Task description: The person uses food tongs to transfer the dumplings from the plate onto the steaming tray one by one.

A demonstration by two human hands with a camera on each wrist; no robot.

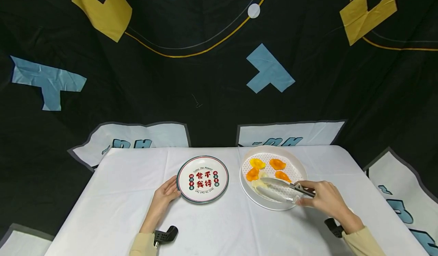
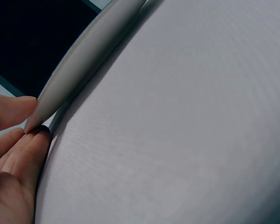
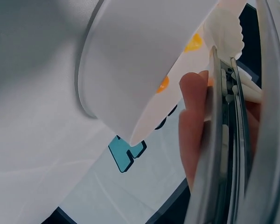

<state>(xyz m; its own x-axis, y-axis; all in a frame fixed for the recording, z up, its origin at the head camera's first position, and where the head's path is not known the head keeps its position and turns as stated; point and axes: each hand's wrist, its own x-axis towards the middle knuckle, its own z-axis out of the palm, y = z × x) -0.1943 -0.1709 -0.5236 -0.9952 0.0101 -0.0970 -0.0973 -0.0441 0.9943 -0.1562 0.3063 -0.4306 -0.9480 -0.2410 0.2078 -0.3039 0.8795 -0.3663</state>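
My left hand (image 1: 165,194) pinches the left rim of a round white plate (image 1: 191,168) with red and green lettering. In the left wrist view, the thumb (image 2: 11,112) lies over the rim and the fingers under it. My right hand (image 1: 323,197) grips metal tongs (image 1: 294,185) by the handles. Their jaws reach over a round white steamer tray (image 1: 301,164) with a dimpled floor. At the jaws is a pale dumpling (image 1: 262,175), its frilled edge showing in the right wrist view. Around it lie a yellow dumpling (image 1: 257,163) and several orange dumplings (image 1: 277,164).
A white cloth covers the table (image 1: 137,172), with the plate left of the tray. Behind it hangs a black curtain (image 1: 205,89) with blue and yellow shapes. Dark straps with camera mounts (image 1: 165,235) sit on both wrists.
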